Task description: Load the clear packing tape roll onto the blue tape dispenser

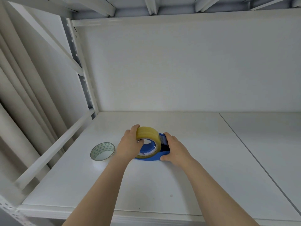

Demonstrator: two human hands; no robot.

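Far left on the white shelf [179, 185] lies a spare roll [102, 151] w/ a green triangle print. It's flat, untouched, just beside our left wrist, and not part of this job.

Next, our left hand [128, 144] grips the clear packing tape roll [149, 135], fingers over the top of the rim, thumb tucked into the core. The roll stands on edge, w/ blue plastic showing inside its core. That looks like the hub of the blue tape dispenser [146, 159], which rests on the shelf approx. mid-frame.

Right of that, our right hand [175, 149] clasps the dispenser's front end, fingers curled over the top & thumb against the lower blue edge, steadying it.

Progress, as we judge it:
- Roll brought to the dispenser: done.
- Roll on the hub: done or nearly. We can't tell if it's pushed fully home, since the far side is hidden.
- Left to do: prob. seat it flush, then draw the free end fwd thru the dark slot at the front.

We see no loose strip of tape, so threading looks not yet begun, tho clear film would be hard to spot here.
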